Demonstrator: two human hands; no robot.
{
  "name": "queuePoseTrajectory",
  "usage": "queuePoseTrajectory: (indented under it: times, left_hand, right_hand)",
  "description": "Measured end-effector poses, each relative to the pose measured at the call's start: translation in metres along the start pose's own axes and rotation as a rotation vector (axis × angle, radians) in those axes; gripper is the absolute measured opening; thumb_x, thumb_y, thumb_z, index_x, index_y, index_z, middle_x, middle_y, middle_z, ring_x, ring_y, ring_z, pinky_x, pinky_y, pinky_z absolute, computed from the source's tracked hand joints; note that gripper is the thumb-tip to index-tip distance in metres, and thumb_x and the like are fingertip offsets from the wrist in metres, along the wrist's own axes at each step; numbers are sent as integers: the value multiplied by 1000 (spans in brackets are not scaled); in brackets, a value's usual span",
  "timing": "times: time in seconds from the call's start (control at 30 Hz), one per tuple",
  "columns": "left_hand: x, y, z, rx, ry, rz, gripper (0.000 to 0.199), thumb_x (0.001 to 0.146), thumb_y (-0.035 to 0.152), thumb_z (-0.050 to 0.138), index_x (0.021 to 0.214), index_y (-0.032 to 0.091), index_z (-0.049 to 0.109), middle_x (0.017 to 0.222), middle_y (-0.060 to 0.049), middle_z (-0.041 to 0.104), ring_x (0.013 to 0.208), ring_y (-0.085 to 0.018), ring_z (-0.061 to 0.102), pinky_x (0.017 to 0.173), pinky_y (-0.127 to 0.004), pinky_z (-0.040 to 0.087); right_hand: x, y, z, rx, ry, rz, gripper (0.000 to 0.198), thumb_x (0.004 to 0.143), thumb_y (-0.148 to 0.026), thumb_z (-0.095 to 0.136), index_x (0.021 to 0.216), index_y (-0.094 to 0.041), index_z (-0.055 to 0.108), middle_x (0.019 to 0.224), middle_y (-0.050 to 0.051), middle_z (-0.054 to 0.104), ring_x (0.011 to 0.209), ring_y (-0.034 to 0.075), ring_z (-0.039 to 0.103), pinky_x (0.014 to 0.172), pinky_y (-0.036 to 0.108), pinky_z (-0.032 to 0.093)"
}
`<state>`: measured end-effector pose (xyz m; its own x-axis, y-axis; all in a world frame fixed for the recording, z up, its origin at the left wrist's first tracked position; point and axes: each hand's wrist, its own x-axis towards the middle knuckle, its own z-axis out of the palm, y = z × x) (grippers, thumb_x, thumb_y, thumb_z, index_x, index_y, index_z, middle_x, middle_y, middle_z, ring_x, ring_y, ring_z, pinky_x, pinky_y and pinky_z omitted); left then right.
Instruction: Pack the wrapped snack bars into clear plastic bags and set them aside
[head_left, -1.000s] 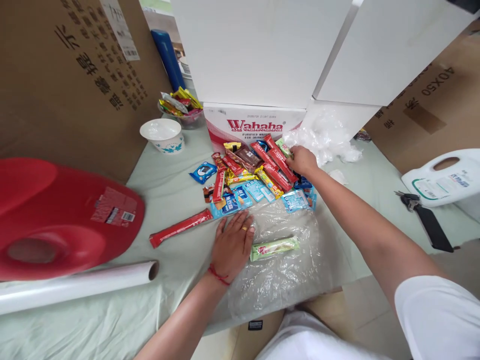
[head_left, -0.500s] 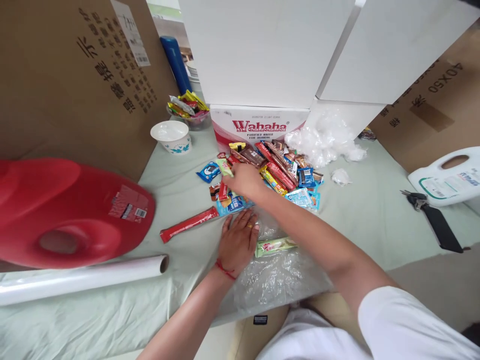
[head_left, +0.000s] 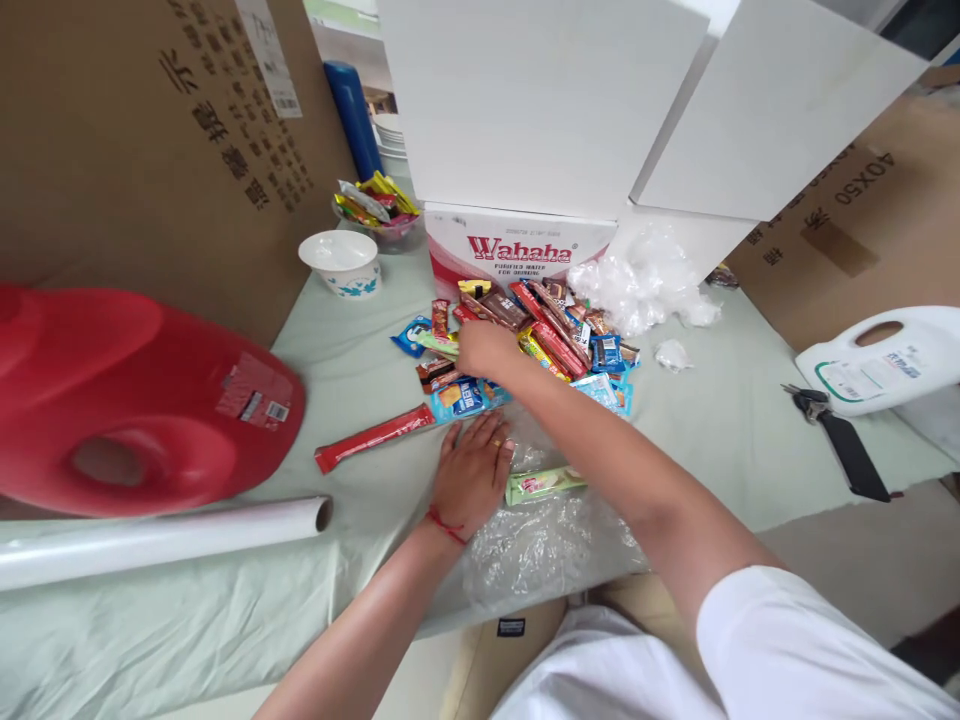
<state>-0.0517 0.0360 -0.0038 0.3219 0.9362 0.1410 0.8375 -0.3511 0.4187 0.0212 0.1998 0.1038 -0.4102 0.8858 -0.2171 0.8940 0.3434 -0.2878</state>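
My left hand point(head_left: 471, 465) lies flat, fingers stretched out, on a clear plastic bag point(head_left: 540, 550) at the table's near side. To its right, on the plastic, is a light-green snack packet point(head_left: 544, 484). My right hand point(head_left: 487, 352) reaches across into the heap of wrapped snacks point(head_left: 551, 335). Its fingers are curled around the right end of another green snack packet point(head_left: 436, 345); the fingertips are mostly hidden. Just beyond my left fingertips are a blue snack packet point(head_left: 459, 398) and a long red snack stick point(head_left: 375, 437).
A white paper bowl point(head_left: 340, 262) and a tub of snacks point(head_left: 390, 232) stand at the back left. A red jug point(head_left: 187, 380) and a white roll point(head_left: 172, 543) lie left. Crumpled plastic point(head_left: 645, 280), a black-handled tool point(head_left: 851, 455) and a white jug point(head_left: 885, 365) are on the right.
My right hand has turned the green packet from tilted up to lying flatter in the heap, and a small red packet shows behind it. My left hand stays on the plastic.
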Motion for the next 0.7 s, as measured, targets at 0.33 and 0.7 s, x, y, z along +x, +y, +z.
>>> queuePoseTrajectory:
  times: [0.33,0.7]
  left_hand:
    - [2,0,-4,-155,-14,-87,55,110,38,20,137,24,65,152,-5,59,146,-23,48,125,-52,26]
    - [4,-1,-7,-223,-12,-130,60,110,39,15,129,25,70,150,-3,61,146,-21,49,125,-50,25]
  right_hand:
    - [-158,96,-31,205,-255,-119,30,81,-32,70,106,-17,75,81,-1,68,71,15,56,64,23,36]
    - [-158,82,16,-89,-382,-191,29,82,-28,71,110,-24,77,100,5,76,88,22,66,66,25,34]
